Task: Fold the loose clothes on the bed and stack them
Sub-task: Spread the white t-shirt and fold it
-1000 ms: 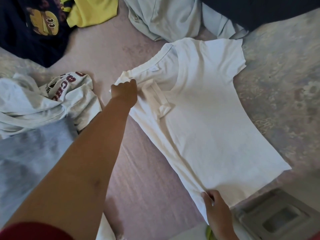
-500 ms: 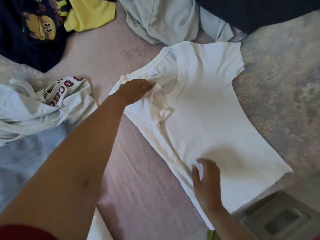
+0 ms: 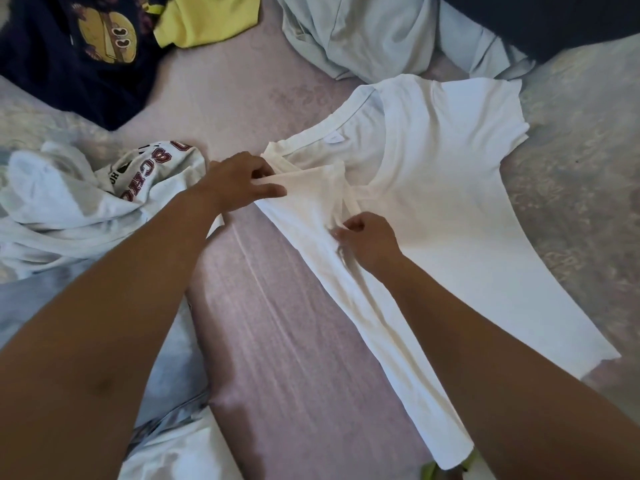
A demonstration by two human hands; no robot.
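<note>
A white T-shirt (image 3: 450, 209) lies spread on the pinkish bed sheet (image 3: 284, 341), collar towards the far left, hem near the right front. Its left sleeve is folded in over the chest. My left hand (image 3: 239, 181) pinches the edge of that sleeve at the shoulder. My right hand (image 3: 367, 237) is closed on a pinch of the shirt's fabric just below the sleeve, near the side seam.
A crumpled grey shirt with dark red letters (image 3: 104, 188) lies at the left. A navy printed shirt (image 3: 76, 46) and a yellow one (image 3: 207, 19) are at the far left. Pale blue clothes (image 3: 374, 32) lie beyond the collar.
My right hand has left the shirt's hem and moved up to the folded sleeve, closing on the fabric. My left hand has stayed at the shoulder and opened its fingers along the sleeve edge.
</note>
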